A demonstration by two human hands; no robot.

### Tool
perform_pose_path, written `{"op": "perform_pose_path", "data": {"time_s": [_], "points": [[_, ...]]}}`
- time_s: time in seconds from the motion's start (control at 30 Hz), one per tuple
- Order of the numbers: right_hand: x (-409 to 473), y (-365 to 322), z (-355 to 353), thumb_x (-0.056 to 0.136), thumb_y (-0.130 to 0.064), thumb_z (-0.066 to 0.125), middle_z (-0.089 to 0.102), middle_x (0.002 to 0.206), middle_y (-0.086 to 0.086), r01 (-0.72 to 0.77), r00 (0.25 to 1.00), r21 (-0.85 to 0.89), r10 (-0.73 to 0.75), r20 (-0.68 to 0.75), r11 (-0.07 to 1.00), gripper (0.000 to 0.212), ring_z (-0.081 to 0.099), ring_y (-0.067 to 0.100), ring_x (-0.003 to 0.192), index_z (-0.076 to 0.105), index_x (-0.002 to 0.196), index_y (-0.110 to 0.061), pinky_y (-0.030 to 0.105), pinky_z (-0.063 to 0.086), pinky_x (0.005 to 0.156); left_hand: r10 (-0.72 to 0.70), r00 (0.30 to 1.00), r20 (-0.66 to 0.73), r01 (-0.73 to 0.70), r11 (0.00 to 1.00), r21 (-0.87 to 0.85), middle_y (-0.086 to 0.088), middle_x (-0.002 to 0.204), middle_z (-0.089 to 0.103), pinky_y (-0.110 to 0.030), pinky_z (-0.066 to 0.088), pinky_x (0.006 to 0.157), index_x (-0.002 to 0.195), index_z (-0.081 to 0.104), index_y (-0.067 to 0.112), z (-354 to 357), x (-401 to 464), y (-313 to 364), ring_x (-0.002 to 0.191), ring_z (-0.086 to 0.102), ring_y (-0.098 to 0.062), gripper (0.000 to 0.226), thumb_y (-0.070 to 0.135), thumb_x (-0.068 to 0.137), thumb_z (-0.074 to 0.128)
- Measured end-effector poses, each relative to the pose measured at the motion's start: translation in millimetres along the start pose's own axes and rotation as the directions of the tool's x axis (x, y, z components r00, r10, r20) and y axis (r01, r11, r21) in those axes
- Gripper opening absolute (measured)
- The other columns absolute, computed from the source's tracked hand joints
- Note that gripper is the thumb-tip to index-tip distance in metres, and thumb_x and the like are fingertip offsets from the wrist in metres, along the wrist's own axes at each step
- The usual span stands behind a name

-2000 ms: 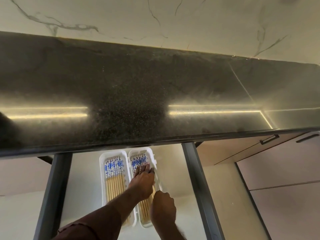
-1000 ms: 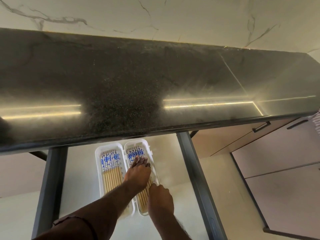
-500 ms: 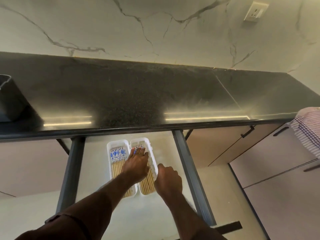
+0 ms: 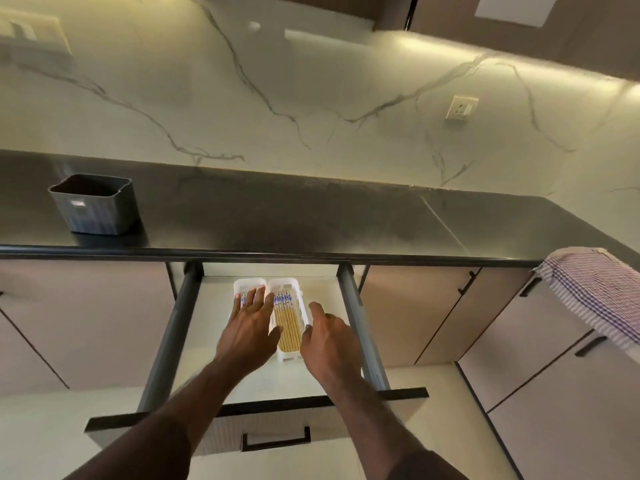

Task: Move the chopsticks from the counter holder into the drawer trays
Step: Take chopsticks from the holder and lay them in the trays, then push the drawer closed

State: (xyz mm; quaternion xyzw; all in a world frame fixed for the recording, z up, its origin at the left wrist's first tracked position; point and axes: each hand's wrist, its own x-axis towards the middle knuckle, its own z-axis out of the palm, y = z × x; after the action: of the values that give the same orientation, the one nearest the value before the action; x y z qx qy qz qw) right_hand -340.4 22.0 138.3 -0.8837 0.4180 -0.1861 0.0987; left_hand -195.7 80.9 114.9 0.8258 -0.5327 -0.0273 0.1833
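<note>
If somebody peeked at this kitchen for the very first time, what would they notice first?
Probably the two hands in the open drawer: the left hand lies flat over the left white tray, and the right hand hovers just right of the right tray, which is full of chopsticks with blue-patterned tops. Next, the dark holder on the black counter at the left, and the striped towel hanging at the right.

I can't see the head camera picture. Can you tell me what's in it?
Two bare hands reach into an open drawer under a black counter: the left hand lies flat over the left white tray, the right hand hovers open beside the right tray of chopsticks. A dark holder stands on the counter.
</note>
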Motion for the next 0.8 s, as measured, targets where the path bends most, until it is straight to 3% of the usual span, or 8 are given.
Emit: {"op": "perform_pose_path", "data": {"time_s": [0.13, 0.47, 0.67, 0.8], "points": [[-30, -6, -13, 0.09, -0.043, 0.062, 0.068, 0.118, -0.001, 0.022, 0.999, -0.003, -0.022, -0.023, 1.0, 0.058, 0.071, 0.016, 0.095, 0.04, 0.14, -0.024, 0.028, 0.058, 0.076, -0.008, 0.998, -0.063, 0.007, 1.0, -0.019, -0.005, 0.163, 0.005, -0.043, -0.007, 0.117, 0.154, 0.009, 0.02, -15, -44, -5, 0.149, -0.002, -0.024, 0.071, 0.041, 0.097, 0.047], [-74, -29, 3, 0.094, -0.037, 0.057, 0.067, 0.121, 0.003, 0.008, 1.0, 0.03, -0.009, 0.03, 1.0, 0.055, 0.069, 0.017, 0.099, 0.037, 0.144, -0.023, 0.03, 0.059, 0.078, -0.114, 0.991, -0.069, 0.113, 0.993, -0.022, -0.008, 0.161, -0.001, -0.038, -0.006, 0.116, 0.153, 0.008, 0.012, -14, -120, -48, 0.142, -0.012, -0.018, 0.077, 0.044, 0.096, 0.048], [-103, -32, 28, 0.096, -0.038, 0.05, 0.07, 0.099, -0.001, 0.004, 0.997, 0.004, -0.005, 0.083, 1.0, 0.037, 0.068, 0.016, 0.087, 0.05, 0.127, -0.019, 0.024, 0.048, 0.064, -0.162, 0.987, 0.002, 0.162, 0.985, -0.055, -0.007, 0.156, -0.016, -0.035, -0.013, 0.114, 0.151, -0.006, 0.01, 1, -158, -67, 0.142, -0.019, -0.019, 0.081, 0.044, 0.097, 0.045], [-121, -28, 48, 0.095, -0.04, 0.049, 0.067, 0.095, -0.002, -0.012, 0.99, -0.011, 0.013, 0.141, 1.0, 0.027, 0.065, 0.013, 0.082, 0.052, 0.113, -0.02, 0.021, 0.04, 0.061, -0.177, 0.983, 0.047, 0.18, 0.981, -0.068, -0.005, 0.154, -0.02, -0.036, -0.012, 0.116, 0.147, -0.014, 0.013, 14, -172, -77, 0.143, -0.02, -0.02, 0.083, 0.042, 0.098, 0.045]]}}
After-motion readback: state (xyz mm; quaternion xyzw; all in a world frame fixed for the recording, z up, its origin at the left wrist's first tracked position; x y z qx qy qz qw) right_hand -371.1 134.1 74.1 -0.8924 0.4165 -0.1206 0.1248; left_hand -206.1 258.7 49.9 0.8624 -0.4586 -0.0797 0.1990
